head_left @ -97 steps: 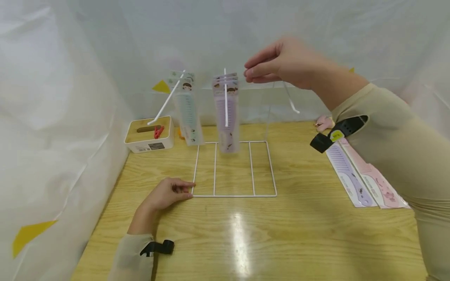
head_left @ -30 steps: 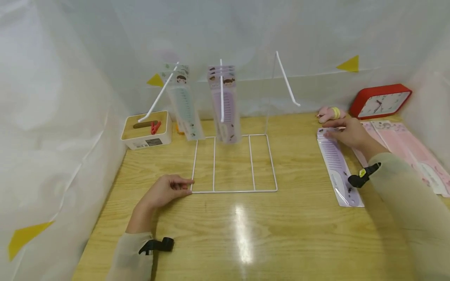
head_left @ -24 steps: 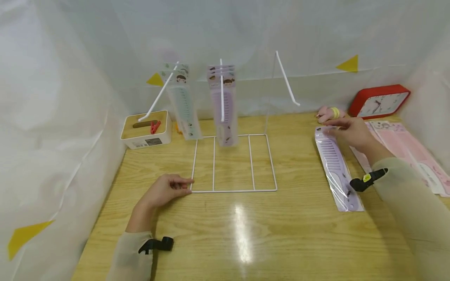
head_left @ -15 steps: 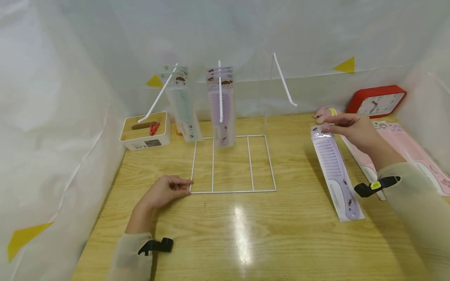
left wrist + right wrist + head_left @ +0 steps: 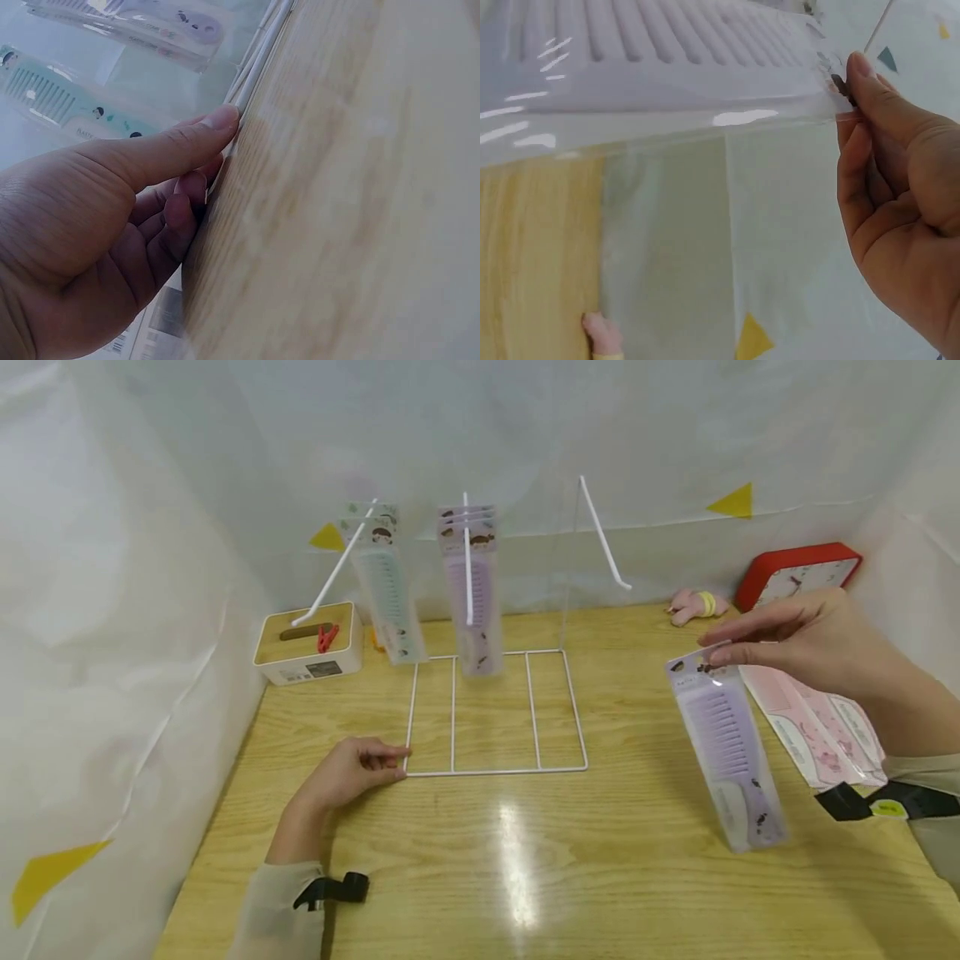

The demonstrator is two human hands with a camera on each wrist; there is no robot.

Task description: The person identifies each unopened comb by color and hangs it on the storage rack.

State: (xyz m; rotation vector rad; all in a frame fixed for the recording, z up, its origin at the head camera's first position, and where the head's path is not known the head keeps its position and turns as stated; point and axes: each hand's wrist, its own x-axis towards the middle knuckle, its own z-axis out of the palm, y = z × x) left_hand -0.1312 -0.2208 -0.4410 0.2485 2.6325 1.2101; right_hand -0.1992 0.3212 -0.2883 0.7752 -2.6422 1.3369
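Note:
My right hand (image 5: 817, 647) pinches the top of a clear-packaged purple comb (image 5: 727, 747), which hangs tilted above the table on the right. Thumb and fingers meet at the pack's upper corner in the right wrist view, where the comb (image 5: 196, 28) of the same kind hanging on the rack shows in the left wrist view. At the front left corner of a white wire rack (image 5: 495, 772), my left hand (image 5: 352, 774) pinches the frame. From the rack's hooks hang packaged green combs (image 5: 390, 589) at left and purple combs (image 5: 472, 593) in the middle. The right hook (image 5: 603, 535) bears nothing.
Pink packaged combs (image 5: 817, 727) lie at the right, partly behind my right hand. Behind them are a red clock (image 5: 798, 568) and a pink item with a yellow band (image 5: 693, 606). A tissue box (image 5: 307, 647) with a red clip (image 5: 327, 637) stands back left.
My right hand came down from the rack, took a purple comb pack off the table and lifted it. My left hand stays on the rack corner.

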